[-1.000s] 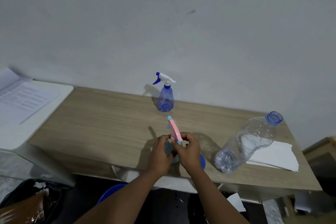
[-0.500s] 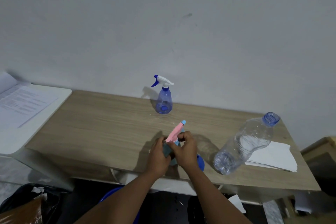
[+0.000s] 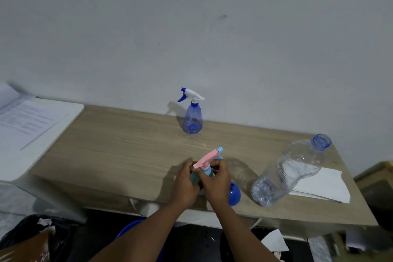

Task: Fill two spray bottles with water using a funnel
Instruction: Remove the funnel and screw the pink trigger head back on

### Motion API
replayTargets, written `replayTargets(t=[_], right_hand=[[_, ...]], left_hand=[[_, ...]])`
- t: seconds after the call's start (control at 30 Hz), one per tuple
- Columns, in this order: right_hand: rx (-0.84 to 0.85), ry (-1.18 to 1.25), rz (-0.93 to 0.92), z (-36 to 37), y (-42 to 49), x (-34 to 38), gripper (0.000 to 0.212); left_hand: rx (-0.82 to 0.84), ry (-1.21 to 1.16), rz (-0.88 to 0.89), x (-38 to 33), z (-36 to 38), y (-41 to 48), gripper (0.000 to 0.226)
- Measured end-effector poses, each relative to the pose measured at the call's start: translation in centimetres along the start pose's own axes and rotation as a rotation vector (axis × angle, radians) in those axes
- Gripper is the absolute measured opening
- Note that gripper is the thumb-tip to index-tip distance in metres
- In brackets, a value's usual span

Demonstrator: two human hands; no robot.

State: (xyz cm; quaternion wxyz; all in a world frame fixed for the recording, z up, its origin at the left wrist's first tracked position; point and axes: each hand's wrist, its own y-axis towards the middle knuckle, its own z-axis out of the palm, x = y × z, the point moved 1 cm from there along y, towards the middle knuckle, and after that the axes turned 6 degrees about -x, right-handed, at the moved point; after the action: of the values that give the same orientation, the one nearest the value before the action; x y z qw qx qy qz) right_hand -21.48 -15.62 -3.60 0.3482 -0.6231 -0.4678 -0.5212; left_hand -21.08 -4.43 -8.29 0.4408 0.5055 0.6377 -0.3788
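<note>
My left hand (image 3: pixel 185 185) grips the body of the teal spray bottle (image 3: pixel 194 177) near the front edge of the table (image 3: pixel 127 144); my right hand (image 3: pixel 217 185) curls round its collar, just under the pink spray head (image 3: pixel 207 158), whose nozzle points up and right; the blue funnel (image 3: pixel 234 193) sits just beside my right hand; the second spray bottle (image 3: pixel 192 121) stands upright by the wall; the clear water bottle (image 3: pixel 291 170), uncapped, stands just beside white paper (image 3: pixel 325 185).

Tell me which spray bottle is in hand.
The pink-headed spray bottle, gripped by left hand and right hand; the blue spray bottle stands alone near the wall.
</note>
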Motion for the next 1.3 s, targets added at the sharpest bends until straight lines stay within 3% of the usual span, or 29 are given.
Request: replayTargets(t=[0.07,0.17,0.33,0.47,0.57,0.73,0.8,0.9,1.07,1.2,1.3], right_hand=[[0.025,-0.024,-0.047,-0.3,-0.2,-0.3,0.039],[0.054,-0.108,-0.129,-0.7,-0.3,-0.8,0.026],[-0.055,-0.015,0.018,0.4,-0.5,-0.3,0.027],[-0.003,-0.048,-0.063,-0.4,-0.7,-0.2,0.036],[0.026,-0.11,-0.109,-0.3,-0.4,-0.6,0.028],[-0.033,-0.023,0.034,0.3,-0.4,0.1,0.027],[0.013,-0.038,-0.005,-0.1,-0.4,0.2,0.031],[0.083,-0.075,-0.09,-0.5,-0.2,-0.3,0.021],[0.005,-0.04,-0.03,0.1,-0.2,-0.2,0.014],[-0.099,0.07,0.125,1.1,-0.2,0.3,0.029],[-0.019,0.037,0.052,0.7,-0.3,0.1,0.037]], left_hand=[[0.012,-0.031,-0.008,-0.1,0.0,0.0,0.047],[-0.023,-0.057,0.012,-0.8,-0.1,-0.4,0.039],[-0.032,-0.011,0.009,-0.7,-0.2,-0.3,0.045],[-0.004,-0.03,0.001,-1.1,-0.3,-0.4,0.041],[-0.014,-0.009,0.012,-0.6,0.0,-0.2,0.042],[-0.019,0.045,0.01,-1.0,-0.1,-0.3,0.045],[-0.013,0.038,-0.001,-1.2,-0.1,-0.3,0.043],[-0.022,-0.037,-0.032,-1.1,-0.1,-0.3,0.036],[-0.041,-0.012,-0.001,-1.0,0.0,-0.2,0.044],[-0.026,-0.067,-0.071,-1.4,0.0,-0.3,0.036],[-0.025,-0.141,-0.095,-2.0,-0.1,-0.4,0.03]])
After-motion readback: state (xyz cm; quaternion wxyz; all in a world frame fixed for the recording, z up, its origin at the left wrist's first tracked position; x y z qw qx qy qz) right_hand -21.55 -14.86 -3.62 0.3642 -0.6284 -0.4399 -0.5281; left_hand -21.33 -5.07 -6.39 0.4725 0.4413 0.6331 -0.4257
